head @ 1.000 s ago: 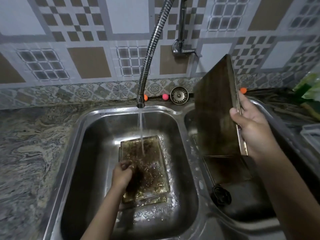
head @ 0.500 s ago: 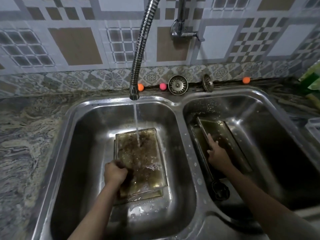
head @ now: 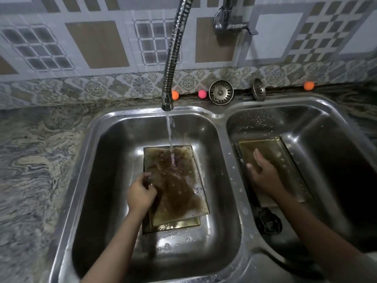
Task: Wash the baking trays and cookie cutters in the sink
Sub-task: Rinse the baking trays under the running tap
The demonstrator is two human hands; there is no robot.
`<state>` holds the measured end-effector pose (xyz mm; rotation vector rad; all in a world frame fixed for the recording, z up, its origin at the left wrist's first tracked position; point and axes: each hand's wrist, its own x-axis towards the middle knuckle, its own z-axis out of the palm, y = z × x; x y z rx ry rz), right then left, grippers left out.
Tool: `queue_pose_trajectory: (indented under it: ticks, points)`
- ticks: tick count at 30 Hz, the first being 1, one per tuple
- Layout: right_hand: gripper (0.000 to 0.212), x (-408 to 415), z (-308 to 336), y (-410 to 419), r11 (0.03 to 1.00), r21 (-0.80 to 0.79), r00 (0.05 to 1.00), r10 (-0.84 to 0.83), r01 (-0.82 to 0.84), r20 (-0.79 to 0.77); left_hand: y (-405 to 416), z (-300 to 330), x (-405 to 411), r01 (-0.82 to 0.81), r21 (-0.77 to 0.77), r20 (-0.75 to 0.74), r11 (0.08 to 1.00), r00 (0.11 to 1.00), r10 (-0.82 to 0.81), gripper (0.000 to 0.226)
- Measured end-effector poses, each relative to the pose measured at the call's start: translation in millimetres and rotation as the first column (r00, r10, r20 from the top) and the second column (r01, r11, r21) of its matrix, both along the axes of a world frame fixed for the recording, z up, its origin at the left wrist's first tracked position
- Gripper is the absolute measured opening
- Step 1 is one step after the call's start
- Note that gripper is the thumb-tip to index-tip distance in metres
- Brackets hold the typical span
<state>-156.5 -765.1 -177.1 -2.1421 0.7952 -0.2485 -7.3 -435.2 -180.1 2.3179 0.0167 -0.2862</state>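
The step in hand looks like rinsing a greasy tray (head: pixel 179 180) under the running tap (head: pixel 167 101) in the left basin (head: pixel 114 152). The water falls from twelve o'clock onto the tray's far half. The left hand (head: pixel 140 194) sits at the tray's nine o'clock edge with fingers curled round the rim, gripping it; a second tray (head: pixel 173 225) seems to lie under it, its near edge showing at six o'clock.

In the right basin (head: pixel 336 144), a third tray (head: pixel 285 160) lies flat on the bottom. The right hand (head: pixel 263 174) rests on it with fingers spread and fairly straight, pressing rather than gripping. A dark clump (head: pixel 268 220), perhaps a scrubber, lies at six o'clock of that tray.

No cookie cutters are in view. The next move probably calls for a scrubbing tool, since brown residue covers the left tray; the wet rim may slip, so a firm hold matters.
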Motion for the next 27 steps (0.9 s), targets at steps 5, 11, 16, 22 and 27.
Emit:
queue_pose_trajectory:
  ticks: [5,11,16,22,27]
  points:
    - [0.055,10,55,37,0.998,-0.042,0.942,-0.039,0.056,0.333,-18,26,-2,0.119,-0.182,0.044,0.976,0.993,-0.113,0.036]
    - [0.055,20,94,129,0.978,-0.123,0.886,0.203,-0.167,0.416,-41,64,-11,0.157,-0.249,0.18,0.956,0.977,-0.114,0.034]
    - [0.061,45,73,181,0.847,-0.074,0.85,0.523,-0.527,-0.069,-33,94,-26,0.027,-0.468,0.118,0.883,0.993,0.032,0.034]
    - [0.066,115,81,148,0.868,-0.272,0.888,0.322,-0.415,-0.328,-19,104,-42,0.003,-0.538,0.091,0.843,0.994,0.055,0.033]
    - [0.06,77,96,199,0.513,-0.392,0.629,0.727,-0.764,-0.274,-10,112,-24,-0.126,-0.603,0.082,0.788,0.972,0.219,0.036]
